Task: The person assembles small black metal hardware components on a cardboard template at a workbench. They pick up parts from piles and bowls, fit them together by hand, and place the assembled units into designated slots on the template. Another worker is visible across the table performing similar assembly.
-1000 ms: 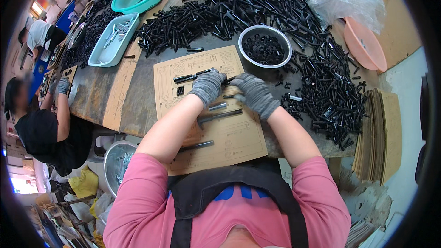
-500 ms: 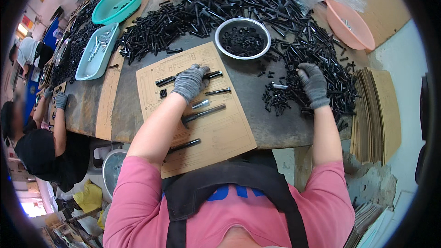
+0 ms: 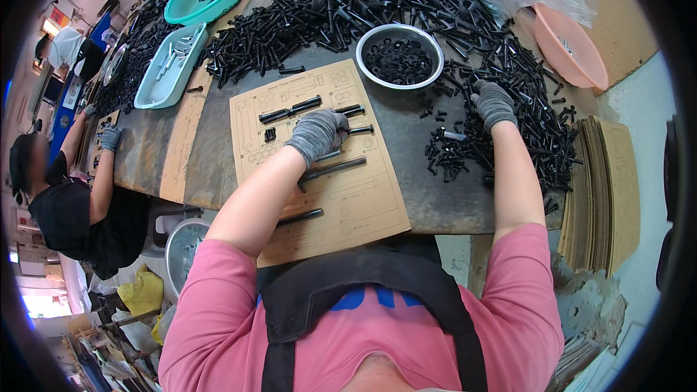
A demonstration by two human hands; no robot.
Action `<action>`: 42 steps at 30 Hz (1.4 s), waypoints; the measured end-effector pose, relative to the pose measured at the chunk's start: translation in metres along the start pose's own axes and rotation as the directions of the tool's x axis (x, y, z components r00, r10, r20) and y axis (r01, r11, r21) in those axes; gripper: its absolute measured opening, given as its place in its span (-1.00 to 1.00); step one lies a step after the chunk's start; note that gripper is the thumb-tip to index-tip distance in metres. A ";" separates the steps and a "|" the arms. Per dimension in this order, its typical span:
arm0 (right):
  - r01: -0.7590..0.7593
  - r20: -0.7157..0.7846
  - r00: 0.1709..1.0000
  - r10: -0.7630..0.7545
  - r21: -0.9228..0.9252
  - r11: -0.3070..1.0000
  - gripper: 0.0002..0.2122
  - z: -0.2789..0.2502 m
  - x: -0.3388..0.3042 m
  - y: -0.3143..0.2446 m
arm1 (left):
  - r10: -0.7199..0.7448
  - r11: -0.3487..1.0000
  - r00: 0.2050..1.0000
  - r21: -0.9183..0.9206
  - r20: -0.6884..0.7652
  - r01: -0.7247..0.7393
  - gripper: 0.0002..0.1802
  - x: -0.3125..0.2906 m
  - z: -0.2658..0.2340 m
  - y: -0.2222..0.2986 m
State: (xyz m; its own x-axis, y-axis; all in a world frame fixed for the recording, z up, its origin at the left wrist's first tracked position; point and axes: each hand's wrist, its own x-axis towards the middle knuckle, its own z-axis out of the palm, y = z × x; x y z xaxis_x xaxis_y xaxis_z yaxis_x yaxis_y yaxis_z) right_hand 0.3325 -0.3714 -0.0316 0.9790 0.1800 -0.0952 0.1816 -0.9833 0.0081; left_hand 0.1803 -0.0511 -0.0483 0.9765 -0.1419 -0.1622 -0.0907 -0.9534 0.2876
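Observation:
My left hand (image 3: 319, 134), in a grey knit glove, is over a printed cardboard sheet (image 3: 363, 199) with its fingers curled. Its fingertips meet the left end of a black bolt (image 3: 361, 129); whether anything is gripped under them is hidden. Farther up the sheet lie long black bolts (image 3: 290, 109) in a row and a small black part (image 3: 270, 134). Nearer me are a dark hammer-like rod (image 3: 334, 168) and another black rod (image 3: 301, 216). My right hand (image 3: 495, 105), gloved alike, reaches into a heap of black bolts (image 3: 526, 138), fingers bent, their tips partly hidden.
A metal bowl of black nuts or washers (image 3: 441, 65) stands beyond the sheet. Small screws and a silver sleeve (image 3: 454, 136) lie left of my right hand. Teal (image 3: 170, 14) and pale blue basins (image 3: 145, 94), a pink basin (image 3: 592, 72) and stacked cardboard (image 3: 599, 196) surround the work. A co-worker (image 3: 80, 210) sits left.
My left hand has come down the sheet toward me, uncovering the upper row of bolts. My right hand stays at the heap, its fingers slightly shifted. The whole view has shifted slightly.

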 end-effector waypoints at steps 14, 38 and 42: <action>0.569 -0.578 0.794 -0.191 0.595 0.567 -0.67 -0.031 -0.089 -0.058 | -0.059 0.983 0.998 -0.174 -0.019 0.055 -0.77 -0.009 -0.008 -0.009; 0.805 -0.193 0.516 -0.835 0.443 0.395 -0.86 0.053 -0.219 -0.195 | -0.065 0.979 0.943 -0.201 -0.326 -0.003 -0.68 -0.262 0.037 -0.001; 0.799 -0.116 0.523 -0.844 0.410 0.439 -0.86 0.054 -0.227 -0.195 | -0.145 0.989 0.965 -0.063 -0.217 0.135 -0.75 -0.258 0.049 0.006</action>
State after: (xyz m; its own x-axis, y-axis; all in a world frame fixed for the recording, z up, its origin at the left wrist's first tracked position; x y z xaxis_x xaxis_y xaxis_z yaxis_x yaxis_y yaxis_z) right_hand 0.0698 -0.2217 -0.0652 0.3696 0.9273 0.0590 0.8246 -0.2980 -0.4808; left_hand -0.0816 -0.0332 -0.0510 0.9982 0.0596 0.0068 0.0542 -0.9452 0.3220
